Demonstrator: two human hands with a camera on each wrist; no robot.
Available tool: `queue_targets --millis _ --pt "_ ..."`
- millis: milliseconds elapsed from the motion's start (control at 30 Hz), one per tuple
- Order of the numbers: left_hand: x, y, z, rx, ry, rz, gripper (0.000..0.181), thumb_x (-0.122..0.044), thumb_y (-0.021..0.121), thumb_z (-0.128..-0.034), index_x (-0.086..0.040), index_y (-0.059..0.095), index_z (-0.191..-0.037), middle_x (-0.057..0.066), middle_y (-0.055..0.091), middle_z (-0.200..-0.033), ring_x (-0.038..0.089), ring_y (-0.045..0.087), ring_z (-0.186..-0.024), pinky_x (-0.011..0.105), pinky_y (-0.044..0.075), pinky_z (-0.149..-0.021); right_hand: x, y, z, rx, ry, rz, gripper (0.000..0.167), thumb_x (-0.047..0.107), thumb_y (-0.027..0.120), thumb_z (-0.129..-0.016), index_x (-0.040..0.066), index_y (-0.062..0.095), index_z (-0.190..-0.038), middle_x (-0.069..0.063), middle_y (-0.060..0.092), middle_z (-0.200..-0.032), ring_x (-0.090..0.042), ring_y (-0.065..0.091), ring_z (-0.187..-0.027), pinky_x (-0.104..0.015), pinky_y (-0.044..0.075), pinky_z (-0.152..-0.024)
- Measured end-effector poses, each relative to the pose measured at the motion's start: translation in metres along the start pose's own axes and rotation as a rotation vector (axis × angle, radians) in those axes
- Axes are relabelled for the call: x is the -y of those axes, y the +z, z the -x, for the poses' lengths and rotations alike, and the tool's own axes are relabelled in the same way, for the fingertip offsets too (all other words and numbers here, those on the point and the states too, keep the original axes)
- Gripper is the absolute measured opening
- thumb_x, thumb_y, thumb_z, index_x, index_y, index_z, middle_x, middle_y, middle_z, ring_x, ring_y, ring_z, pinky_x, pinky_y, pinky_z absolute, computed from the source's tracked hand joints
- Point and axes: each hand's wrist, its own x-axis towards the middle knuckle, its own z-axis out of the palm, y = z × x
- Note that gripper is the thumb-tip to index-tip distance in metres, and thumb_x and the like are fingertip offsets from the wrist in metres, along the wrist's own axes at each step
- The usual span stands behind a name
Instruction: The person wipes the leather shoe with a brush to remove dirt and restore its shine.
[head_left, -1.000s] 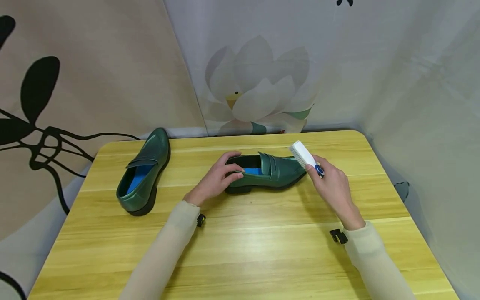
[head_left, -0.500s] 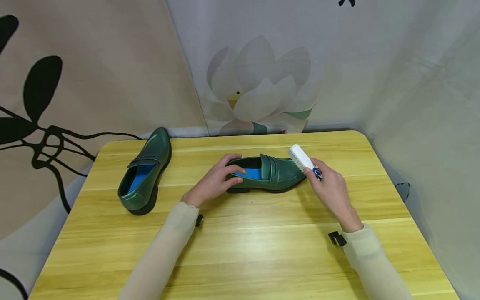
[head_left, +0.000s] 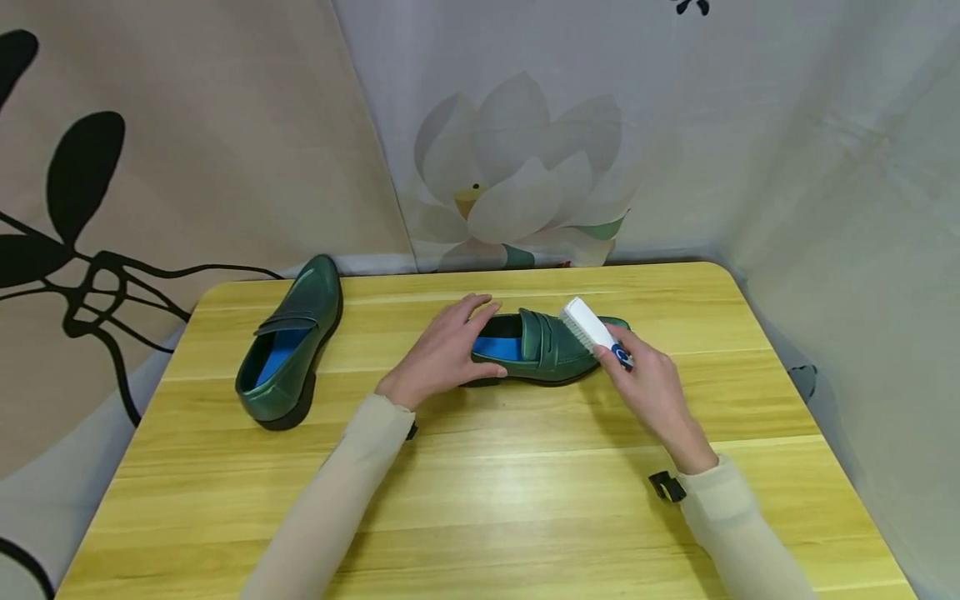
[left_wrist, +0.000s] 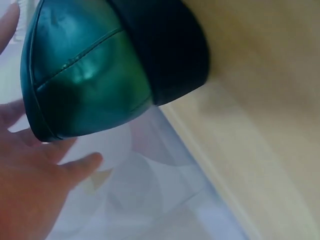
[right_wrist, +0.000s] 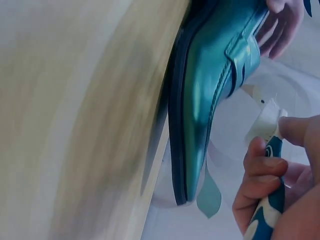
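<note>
One green shoe stood on the counter. My left hand spread loose fingers around its heel; my right hand gripped a brush above its front. I judged this a brushing step, and the next move called for lowering the brush softly.

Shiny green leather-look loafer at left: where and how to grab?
Likely the heel of the shiny green loafer, from the near side and above: toe points away, and the open top, blue insole showing, leaves room for a thumb inside.
</note>
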Motion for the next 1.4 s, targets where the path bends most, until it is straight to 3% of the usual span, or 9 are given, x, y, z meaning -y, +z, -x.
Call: queue_targets --millis 200,367,533,800,1067,1267,1400 --pt "-0.006 -0.001 -0.012 0.116 -0.11 -0.141 0.122 -0.07 0.081 -0.0758 -0.007 0.025 -0.164 0.016 0.029 -0.167 0.039 0.023 -0.154 0.06 0.02 -0.122 0.011 0.01 0.009 0.095 -0.06 -0.049 0.048 0.028 0.065 -0.105 0.003 0.057 -0.144 -0.025 0.068 -0.125 -0.036 0.068 -0.098 -0.053 0.057 -0.077" --pt "-0.007 -0.002 -0.017 0.159 -0.15 -0.134 0.114 -0.068 0.083 -0.0746 -0.004 0.038 -0.158 0.016 0.046 -0.157 0.035 0.046 -0.141 0.053 0.039 -0.115 0.018 0.017 0.014 0.179 -0.12 -0.032 0.049 0.024 0.069 -0.102 0.002 0.057 -0.144 -0.024 0.067 -0.128 -0.035 0.067 -0.101 -0.054 0.056 -0.082" --pt "-0.006 0.0 -0.017 0.153 -0.188 -0.063 0.102 -0.065 0.084 -0.076 -0.007 0.048 -0.152 0.012 0.057 -0.146 0.028 0.061 -0.121 0.053 0.052 -0.099 0.024 0.023 0.014 0.201 -0.139 0.0 0.049 0.025 0.07 -0.102 0.003 0.058 -0.144 -0.022 0.066 -0.132 -0.035 0.068 -0.105 -0.054 0.056 -0.085" --pt "-0.004 0.006 -0.015 0.107 -0.196 -0.075 0.097 -0.066 0.083 -0.0771 -0.009 0.052 -0.15 0.011 0.058 -0.144 0.028 0.063 -0.117 0.052 0.053 -0.097 0.033 0.03 -0.001 0.142 -0.116 -0.006 0.05 0.03 0.064 -0.105 0.003 0.054 -0.146 -0.022 0.067 -0.129 -0.034 0.069 -0.1 -0.052 0.058 -0.079" --pt "-0.006 0.01 -0.017 0.095 -0.186 -0.073 0.096 -0.064 0.084 -0.0767 -0.008 0.053 -0.148 0.01 0.059 -0.143 0.027 0.063 -0.113 0.049 0.055 -0.095 0.042 0.037 -0.036 0.092 -0.094 0.04 0.05 0.033 0.06 -0.107 -0.002 0.057 -0.142 -0.024 0.072 -0.115 -0.031 0.067 -0.081 -0.045 0.055 -0.065" --pt "-0.006 0.009 -0.017 0.099 -0.192 -0.07 0.096 -0.064 0.084 -0.0772 -0.008 0.053 -0.149 0.009 0.06 -0.142 0.026 0.063 -0.113 0.05 0.056 -0.094 0.05 0.036 -0.055 0.128 -0.065 0.079 0.051 0.035 0.058 -0.107 -0.002 0.058 -0.142 -0.022 0.073 -0.108 -0.03 0.064 -0.074 -0.042 0.051 -0.06" --pt "-0.005 0.008 -0.015 0.095 -0.194 -0.072 0.096 -0.064 0.084 -0.0772 -0.007 0.053 -0.148 0.01 0.06 -0.142 0.027 0.064 -0.113 0.049 0.056 -0.093 0.051 0.035 -0.052 0.167 -0.046 0.072 0.051 0.035 0.057 -0.108 0.0 0.056 -0.144 -0.023 0.072 -0.116 -0.032 0.066 -0.082 -0.044 0.053 -0.067"
